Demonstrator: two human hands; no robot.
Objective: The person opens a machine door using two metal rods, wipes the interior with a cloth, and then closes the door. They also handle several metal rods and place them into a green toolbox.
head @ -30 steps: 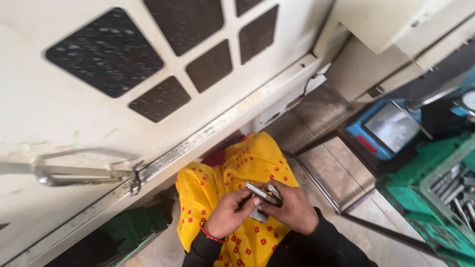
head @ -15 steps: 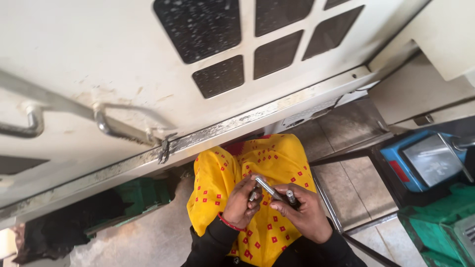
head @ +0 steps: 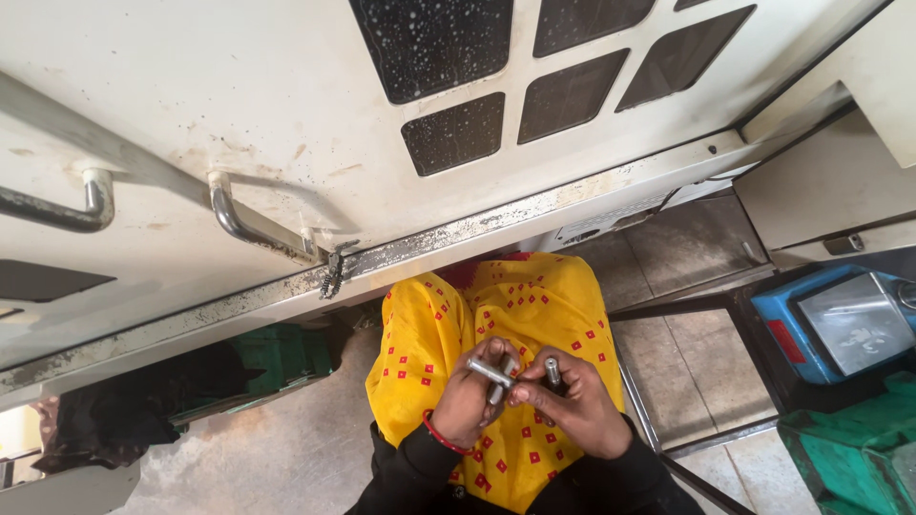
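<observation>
Over yellow dotted cloth [head: 434, 334] beside tiled floor [head: 687, 248], both hands [head: 520, 405] grip metal rods [head: 491, 372].

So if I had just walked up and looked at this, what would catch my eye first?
Probably the bright yellow cloth with red dots over the person's lap, low in the middle. On it, the left hand and right hand together hold small metal rods. Above them spreads a big, grimy white panel with dark square openings and a bent metal handle at its left.
</observation>
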